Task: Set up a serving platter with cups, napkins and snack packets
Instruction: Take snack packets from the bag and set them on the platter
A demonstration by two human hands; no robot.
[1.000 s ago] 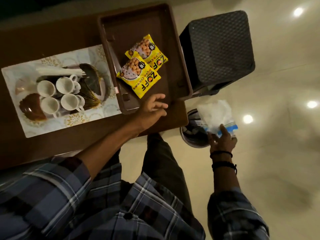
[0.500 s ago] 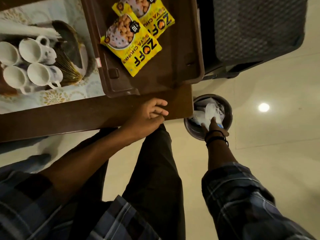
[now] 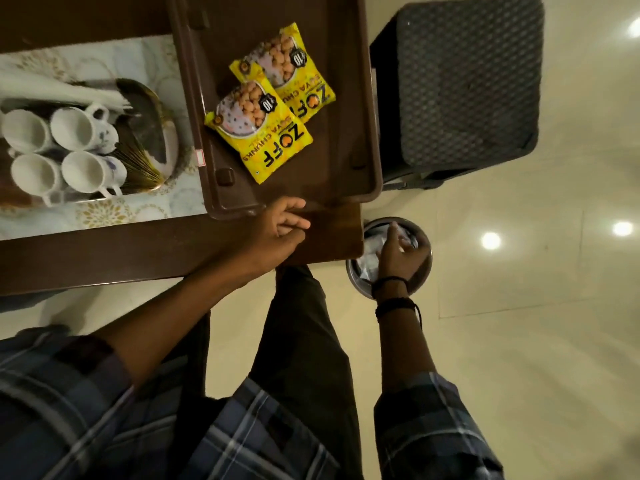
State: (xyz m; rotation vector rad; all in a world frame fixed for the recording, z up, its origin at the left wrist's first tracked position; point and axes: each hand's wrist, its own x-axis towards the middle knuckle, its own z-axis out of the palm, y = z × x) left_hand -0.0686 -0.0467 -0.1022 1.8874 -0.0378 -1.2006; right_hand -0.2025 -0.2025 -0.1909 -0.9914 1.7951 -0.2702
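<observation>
L hand [image 3: 282, 225] rests loosely curled on the table edge, touching the brown tray's [image 3: 369, 140] near rim, w/ two snack packets [image 3: 268, 128] just beyond it, long axes running diagonally away. R hand [image 3: 398, 254] hangs spread and empty over the floor bin [image 3: 424, 268], farther off, so L is nearer; cups [image 3: 65, 150] sit well to the left.

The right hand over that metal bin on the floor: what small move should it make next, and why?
Probably lift the right hand away from the bin and back to the table. Its fingers look spread with nothing gripped, and white wrapping lies in the bin. The two snack packets lie on the brown tray, apart from the cups on the platter.
</observation>
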